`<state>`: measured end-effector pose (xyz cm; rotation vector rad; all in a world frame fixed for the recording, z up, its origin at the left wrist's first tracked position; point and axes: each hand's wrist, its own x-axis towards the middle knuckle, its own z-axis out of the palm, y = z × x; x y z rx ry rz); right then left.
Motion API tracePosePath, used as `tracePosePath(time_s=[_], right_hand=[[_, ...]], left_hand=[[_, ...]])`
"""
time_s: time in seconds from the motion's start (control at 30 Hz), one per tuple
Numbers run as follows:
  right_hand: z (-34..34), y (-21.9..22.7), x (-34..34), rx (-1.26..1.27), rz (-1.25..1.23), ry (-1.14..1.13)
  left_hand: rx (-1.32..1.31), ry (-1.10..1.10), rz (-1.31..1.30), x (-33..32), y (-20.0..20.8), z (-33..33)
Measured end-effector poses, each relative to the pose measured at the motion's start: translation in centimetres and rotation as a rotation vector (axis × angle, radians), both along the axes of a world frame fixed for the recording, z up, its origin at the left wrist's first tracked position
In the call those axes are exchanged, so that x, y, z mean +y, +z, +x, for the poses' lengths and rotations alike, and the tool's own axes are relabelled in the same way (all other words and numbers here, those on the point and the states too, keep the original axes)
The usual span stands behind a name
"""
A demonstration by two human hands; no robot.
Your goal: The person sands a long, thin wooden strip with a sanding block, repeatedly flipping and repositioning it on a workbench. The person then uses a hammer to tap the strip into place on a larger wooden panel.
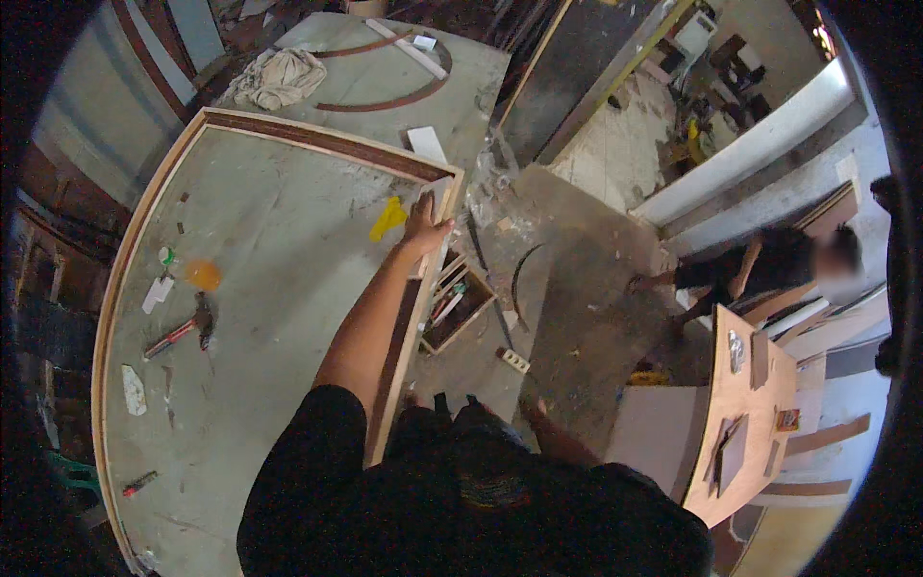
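A large wooden frame [288, 133] with pale edges and a darker inner face stands on the grey-green worktop [279, 385]. At its far right corner, my left hand [423, 229] grips the rail, with the thumb on the outer side and the fingers against a small pale board inside. Low beside my body, my right hand [536, 411] hangs away from the frame; its fingers are too small and dark to make out. Inside the frame lie a claw hammer [179, 333], a crumpled yellow piece [387, 220], an orange round item [203, 275] and a red-handled tool [140, 483].
A wooden tool crate [461, 306] sits below the frame's right side, near a power strip [514, 360] on the floor. Bundled cloth [277, 79] and curved brown strips [385, 102] occupy the worktop's far end. To the right, another person [760, 264] is beside a plywood-topped table [745, 399].
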<state>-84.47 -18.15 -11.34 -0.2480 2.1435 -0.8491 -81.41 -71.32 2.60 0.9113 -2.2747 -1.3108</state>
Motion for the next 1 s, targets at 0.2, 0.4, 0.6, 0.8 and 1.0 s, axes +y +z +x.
tracePosePath(time_s=[0.2,0.4,0.6,0.8,1.0], right_hand=[[0.1,-6.4,11.9,-0.163,0.285,0.277],[-9.7,-8.7,5.5,-0.087,0.186,0.466],[-18.9,-7.3,-9.4,-0.126,-0.191,0.212],[-18.7,-7.7,-17.9,-0.219,-0.288,0.084],[-17.4,-19.3,-13.0,0.169,-0.193,1.148]], left_hand=[[0.093,-0.002,0.22,1.5,1.6,3.8],[-0.142,0.146,0.464,9.3,4.1,16.0],[-0.193,0.147,0.319,18.8,9.6,25.3],[-0.316,0.154,-0.074,15.2,6.7,17.4],[-0.159,0.231,-0.248,4.1,4.5,3.0]])
